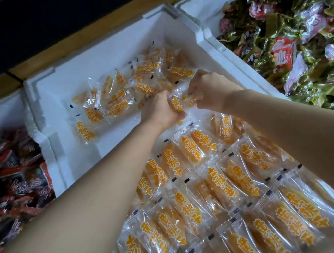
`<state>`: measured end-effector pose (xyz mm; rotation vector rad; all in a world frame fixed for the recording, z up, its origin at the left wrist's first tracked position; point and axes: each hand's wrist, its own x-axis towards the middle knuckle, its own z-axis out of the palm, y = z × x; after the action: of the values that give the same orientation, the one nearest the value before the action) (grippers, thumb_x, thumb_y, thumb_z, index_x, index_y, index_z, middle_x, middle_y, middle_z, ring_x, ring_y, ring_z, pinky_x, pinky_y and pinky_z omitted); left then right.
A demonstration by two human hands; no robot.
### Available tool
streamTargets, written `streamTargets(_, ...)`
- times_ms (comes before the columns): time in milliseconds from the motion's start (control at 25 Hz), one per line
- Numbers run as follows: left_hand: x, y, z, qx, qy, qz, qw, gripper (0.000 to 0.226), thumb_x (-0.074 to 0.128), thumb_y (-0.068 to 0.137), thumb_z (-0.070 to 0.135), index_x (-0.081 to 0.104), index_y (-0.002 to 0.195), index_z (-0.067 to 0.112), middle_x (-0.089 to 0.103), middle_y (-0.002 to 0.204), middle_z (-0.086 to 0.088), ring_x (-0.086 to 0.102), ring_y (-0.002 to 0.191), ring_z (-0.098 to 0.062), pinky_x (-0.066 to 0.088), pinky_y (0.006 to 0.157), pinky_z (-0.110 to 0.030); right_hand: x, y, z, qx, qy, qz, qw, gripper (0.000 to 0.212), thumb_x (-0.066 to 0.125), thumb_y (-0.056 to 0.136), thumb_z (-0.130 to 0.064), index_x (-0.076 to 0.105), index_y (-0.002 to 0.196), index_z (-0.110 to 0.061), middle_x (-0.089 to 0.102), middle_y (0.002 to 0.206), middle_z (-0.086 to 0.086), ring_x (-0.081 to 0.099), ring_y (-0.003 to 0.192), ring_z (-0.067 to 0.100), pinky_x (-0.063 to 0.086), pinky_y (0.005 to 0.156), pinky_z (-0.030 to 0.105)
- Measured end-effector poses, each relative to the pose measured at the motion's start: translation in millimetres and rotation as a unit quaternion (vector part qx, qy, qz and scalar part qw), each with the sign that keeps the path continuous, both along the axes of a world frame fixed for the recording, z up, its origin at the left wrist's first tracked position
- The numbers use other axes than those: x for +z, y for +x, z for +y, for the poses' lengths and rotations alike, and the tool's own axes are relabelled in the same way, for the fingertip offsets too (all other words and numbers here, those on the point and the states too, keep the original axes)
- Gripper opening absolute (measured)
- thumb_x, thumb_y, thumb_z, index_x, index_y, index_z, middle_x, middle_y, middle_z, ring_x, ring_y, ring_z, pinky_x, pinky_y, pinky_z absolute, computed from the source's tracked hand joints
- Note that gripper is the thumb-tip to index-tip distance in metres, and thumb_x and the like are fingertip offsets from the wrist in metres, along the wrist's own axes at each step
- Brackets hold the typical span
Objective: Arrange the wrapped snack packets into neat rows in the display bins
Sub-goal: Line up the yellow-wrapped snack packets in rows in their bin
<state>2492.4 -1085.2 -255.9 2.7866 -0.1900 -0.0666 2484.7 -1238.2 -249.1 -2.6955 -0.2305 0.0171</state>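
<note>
Both hands are out over the middle of the white foam bin (99, 57), close together, almost knuckle to knuckle. I see the left hand (159, 109) with its fingers curled round the held packet (177, 104), a clear wrapper with orange print. The right hand (209, 88) pinches the other end of that wrapper between thumb and fingertips. Whether a second packet is bunched in there, I cannot tell. Beyond the hands, toward the bin's far corner, lies the loose pile (119, 94) of the same packets, overlapping at all angles on the bin's white floor. On the near side, under the right forearm, the neat rows (218, 192) run side by side, packets lying flat and overlapping like tiles, filling the bin's near right part. A bare strip of floor runs along the bin's left wall. Just beside the bin on the right is a heap of green and red packets (296, 44). On the left sits a heap of dark red packets (14, 170). A wooden ledge (74, 41) runs along the bins' far edge.
</note>
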Motion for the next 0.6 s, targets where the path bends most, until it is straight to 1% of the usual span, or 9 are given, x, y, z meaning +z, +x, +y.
streamTargets(120, -4.7, -3.1, 4.4, 0.004, -0.016, 0.005, 1.000, 0.063, 0.074, 0.076, 0.036, 0.045, 0.126, 0.011, 0.061, 0.120, -0.010, 0.045, 0.124, -0.032, 0.031, 0.100, -0.033, 8.8, -7.3, 0.1, 0.019, -0.015, -0.042, 0.999, 0.032, 0.060, 0.079, -0.002, 0.064, 0.108, -0.015, 0.048, 0.123, 0.004, 0.058, 0.094, 0.034, 0.045, 0.086, 0.040)
streamTargets(200, -3.6, -7.7, 5.8, 0.011, -0.030, -0.002, 0.999, 0.061, 0.072, 0.078, 0.030, 0.042, 0.127, 0.010, 0.060, 0.120, -0.011, 0.044, 0.125, -0.032, 0.029, 0.102, -0.034, 16.0, -11.4, -0.8, 0.033, -0.013, -0.067, 0.997, 0.031, 0.059, 0.078, -0.001, 0.064, 0.107, -0.013, 0.049, 0.122, 0.006, 0.058, 0.094, 0.037, 0.045, 0.086, 0.043)
streamTargets(240, -2.6, -9.4, 6.6, 0.018, -0.052, -0.009, 0.998, 0.058, 0.072, 0.078, 0.025, 0.043, 0.126, 0.009, 0.060, 0.119, -0.011, 0.047, 0.121, -0.032, 0.032, 0.100, -0.034, 20.0, -13.9, -1.9, 0.032, -0.003, -0.079, 0.996, 0.031, 0.059, 0.078, 0.000, 0.065, 0.107, -0.012, 0.050, 0.122, 0.008, 0.058, 0.095, 0.037, 0.045, 0.086, 0.044)
streamTargets(280, 0.6, -12.6, 7.6, 0.025, -0.089, -0.019, 0.996, 0.054, 0.072, 0.078, 0.021, 0.044, 0.123, 0.009, 0.061, 0.116, -0.009, 0.052, 0.115, -0.032, 0.038, 0.094, -0.034, 24.1, -17.2, -3.4, 0.025, 0.011, -0.091, 0.995, 0.031, 0.058, 0.079, 0.001, 0.065, 0.107, -0.010, 0.050, 0.123, 0.009, 0.058, 0.098, 0.037, 0.045, 0.086, 0.043)
streamTargets(320, 4.3, -15.8, 9.7, 0.037, -0.140, -0.028, 0.989, 0.049, 0.072, 0.078, 0.017, 0.045, 0.118, 0.010, 0.061, 0.109, -0.006, 0.057, 0.105, -0.030, 0.043, 0.083, -0.031, 27.9, -21.2, -5.1, 0.013, 0.031, -0.102, 0.994, 0.031, 0.057, 0.079, 0.002, 0.064, 0.108, -0.009, 0.051, 0.123, 0.010, 0.057, 0.099, 0.036, 0.045, 0.086, 0.043)
streamTargets(400, 15.3, -23.2, 15.0, 0.073, -0.237, -0.050, 0.967, 0.043, 0.073, 0.079, 0.015, 0.041, 0.108, 0.015, 0.055, 0.089, 0.005, 0.060, 0.080, -0.020, 0.040, 0.061, -0.022, 35.5, -32.0, -6.5, -0.013, 0.072, -0.132, 0.989, 0.029, 0.057, 0.081, 0.002, 0.063, 0.108, -0.006, 0.052, 0.121, 0.011, 0.058, 0.098, 0.034, 0.045, 0.085, 0.044)
streamTargets(480, 29.3, -34.6, 18.8, 0.116, -0.297, -0.057, 0.946, 0.043, 0.071, 0.081, 0.016, 0.035, 0.105, 0.016, 0.047, 0.077, 0.010, 0.050, 0.063, -0.005, 0.035, 0.046, -0.011, 40.9, -45.3, -4.4, -0.028, 0.110, -0.165, 0.980, 0.027, 0.058, 0.081, -0.002, 0.062, 0.106, -0.007, 0.053, 0.119, 0.010, 0.058, 0.097, 0.031, 0.046, 0.083, 0.045)
streamTargets(560, 40.8, -49.4, 21.9, 0.155, -0.368, -0.044, 0.916, 0.044, 0.068, 0.084, 0.016, 0.032, 0.108, 0.015, 0.048, 0.075, 0.007, 0.050, 0.061, -0.006, 0.038, 0.047, -0.006, 43.5, -60.9, 1.5, -0.037, 0.150, -0.186, 0.970, 0.026, 0.060, 0.080, -0.006, 0.060, 0.106, -0.010, 0.053, 0.116, 0.006, 0.057, 0.094, 0.027, 0.045, 0.081, 0.042)
streamTargets(600, 46.9, -58.4, 23.0, 0.171, -0.412, -0.031, 0.894, 0.044, 0.067, 0.085, 0.015, 0.031, 0.109, 0.014, 0.051, 0.074, 0.004, 0.053, 0.062, -0.010, 0.044, 0.054, -0.009, 44.1, -69.9, 6.1, -0.040, 0.177, -0.188, 0.965, 0.026, 0.061, 0.081, -0.007, 0.059, 0.106, -0.012, 0.052, 0.115, 0.004, 0.056, 0.091, 0.023, 0.045, 0.080, 0.039)
